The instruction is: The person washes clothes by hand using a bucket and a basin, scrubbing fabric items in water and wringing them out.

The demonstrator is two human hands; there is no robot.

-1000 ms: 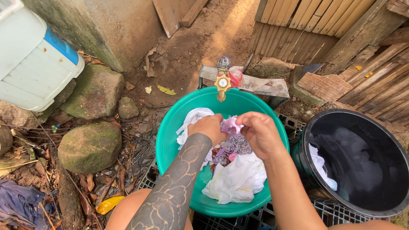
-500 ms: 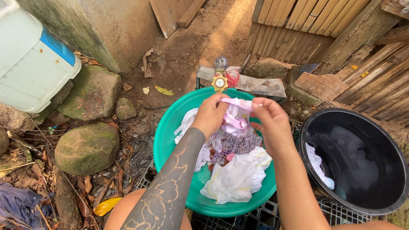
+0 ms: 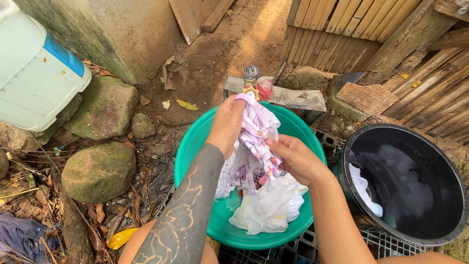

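My left hand (image 3: 227,122) grips the top of a wet white and purple patterned cloth (image 3: 254,142), lifted above a green basin (image 3: 195,146). My right hand (image 3: 293,159) clasps the same cloth lower down, around its middle. The cloth hangs twisted between both hands, its lower end trailing into the basin. A white garment (image 3: 268,208) lies bunched in the basin under my right hand. A brass tap (image 3: 252,88) stands just behind the basin, close to my left hand.
A black bucket (image 3: 405,234) with water and a white cloth (image 3: 364,190) sits at the right. Both tubs rest on a dark plastic crate (image 3: 376,242). Mossy stones (image 3: 100,171) lie left, a white and blue container (image 3: 36,73) far left, a wooden fence (image 3: 391,29) behind.
My left hand rose, pulling the patterned cloth up out of the basin. My right hand slid down from the cloth's top edge to its middle.
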